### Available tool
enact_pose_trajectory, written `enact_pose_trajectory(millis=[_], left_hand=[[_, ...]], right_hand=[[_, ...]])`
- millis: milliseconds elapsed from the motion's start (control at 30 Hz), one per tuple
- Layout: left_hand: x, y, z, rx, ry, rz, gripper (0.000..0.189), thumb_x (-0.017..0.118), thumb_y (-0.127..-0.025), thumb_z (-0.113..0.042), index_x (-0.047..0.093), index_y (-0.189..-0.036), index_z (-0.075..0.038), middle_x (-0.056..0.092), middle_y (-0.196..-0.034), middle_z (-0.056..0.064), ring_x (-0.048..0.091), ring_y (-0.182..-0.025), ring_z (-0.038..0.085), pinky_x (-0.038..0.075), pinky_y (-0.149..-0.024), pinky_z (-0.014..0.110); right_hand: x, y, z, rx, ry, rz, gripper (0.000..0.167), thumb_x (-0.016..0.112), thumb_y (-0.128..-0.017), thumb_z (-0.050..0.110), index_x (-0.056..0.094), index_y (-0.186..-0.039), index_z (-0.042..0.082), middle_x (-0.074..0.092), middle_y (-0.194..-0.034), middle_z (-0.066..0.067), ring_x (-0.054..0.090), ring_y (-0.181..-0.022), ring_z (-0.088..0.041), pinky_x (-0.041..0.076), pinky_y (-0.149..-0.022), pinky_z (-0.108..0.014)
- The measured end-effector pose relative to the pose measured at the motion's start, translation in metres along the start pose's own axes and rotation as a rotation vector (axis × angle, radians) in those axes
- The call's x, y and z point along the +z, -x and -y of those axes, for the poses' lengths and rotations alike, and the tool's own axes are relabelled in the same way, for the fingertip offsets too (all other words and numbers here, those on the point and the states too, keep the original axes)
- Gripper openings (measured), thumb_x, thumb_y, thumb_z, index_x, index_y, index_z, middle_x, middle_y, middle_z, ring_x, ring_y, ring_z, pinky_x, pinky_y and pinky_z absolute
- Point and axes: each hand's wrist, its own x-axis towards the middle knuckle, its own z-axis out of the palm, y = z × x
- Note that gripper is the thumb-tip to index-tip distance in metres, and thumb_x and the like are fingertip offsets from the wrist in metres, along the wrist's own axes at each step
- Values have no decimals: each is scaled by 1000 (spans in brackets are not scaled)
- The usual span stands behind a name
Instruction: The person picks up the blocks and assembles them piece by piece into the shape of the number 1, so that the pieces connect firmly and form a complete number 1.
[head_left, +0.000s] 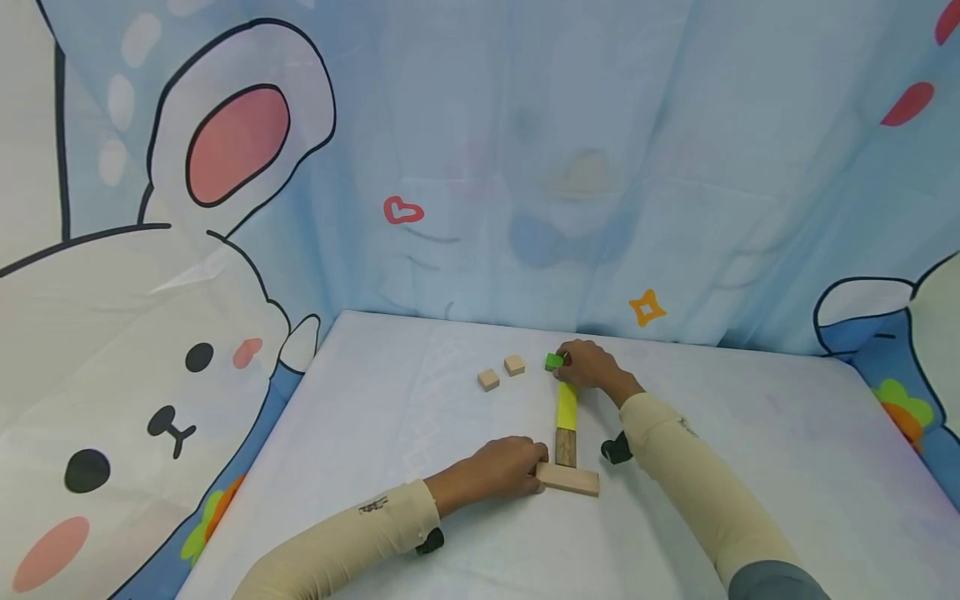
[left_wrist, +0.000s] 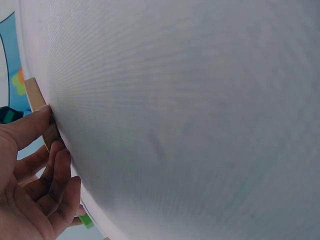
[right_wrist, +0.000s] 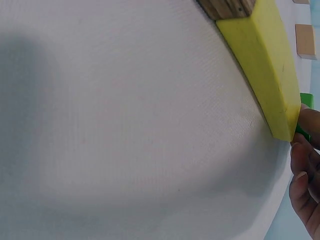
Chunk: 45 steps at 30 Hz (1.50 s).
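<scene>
Nearest, the left hand (head_left: 501, 467) pinches the plain plank (head_left: 570, 479) at its 9 o'clock end; steady hold should keep it square. At 12 o'clock follow the brown block (head_left: 566, 448) and yellow block (head_left: 567, 408); two cubes (head_left: 488, 380) sit toward 10. Farthest, the right hand (head_left: 591, 367) pinches the green block (head_left: 553, 362), best moved without nudging its yellow neighbour.

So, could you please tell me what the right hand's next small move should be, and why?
I would probably have the right hand ease the green block against the far end of the yellow block, because it is gripped right by that end, though contact is unclear. The left hand holds the long plain block at the near end of the brown block.
</scene>
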Motion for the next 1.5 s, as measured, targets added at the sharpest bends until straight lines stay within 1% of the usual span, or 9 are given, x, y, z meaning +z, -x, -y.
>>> enact_pose_trajectory(millis=[167,600,867,1067,1200,1300,1500], left_hand=[[0,0,0,-4,4,6,32,78,-89,-30,68,-115,-14,60,-83,-8,49,-70,2,41,-62,17],[0,1,2,23,14,-4,33,77,-90,-30,68,-117,-13,59,-82,-8,47,-68,2,39,-60,17],[1,0,3,29,10,-9,33,77,-90,-30,69,-117,-12,61,-83,-8,48,-69,2,40,-60,16],[0,-1,2,32,5,-7,34,77,-90,-30,69,-118,-12,61,-83,-8,48,-69,2,40,-60,17],[0,0,2,34,6,-11,34,77,-90,-30,69,-118,-12,61,-83,-8,48,-69,2,40,-60,17],[0,0,2,31,9,-11,34,77,-90,-30,69,-117,-12,61,-83,-8,47,-68,2,40,-60,17],[-1,0,1,27,13,-5,34,77,-90,-30,69,-117,-12,61,-83,-8,47,-68,2,40,-60,17]], right_hand=[[0,1,-3,-4,0,6,43,71,-94,24,62,-128,0,68,-112,-16,62,-92,-24,50,-79,-41],[-5,9,-9,-10,0,11,42,71,-93,22,62,-128,0,68,-111,-16,62,-94,-25,51,-81,-44],[-4,13,-14,-20,13,2,42,72,-93,22,63,-127,0,68,-109,-15,61,-90,-23,51,-80,-42],[-4,15,-17,-35,26,0,41,72,-93,22,63,-127,0,69,-109,-15,62,-90,-23,51,-79,-41],[-5,16,-19,-65,30,-5,39,72,-93,21,64,-125,-1,69,-107,-15,63,-91,-25,51,-77,-41],[-6,17,-21,-79,33,-7,38,72,-93,21,65,-124,0,69,-107,-15,63,-93,-26,52,-78,-43],[-6,22,-25,-81,30,-12,38,71,-93,20,64,-124,-1,69,-107,-15,63,-97,-28,52,-85,-48]])
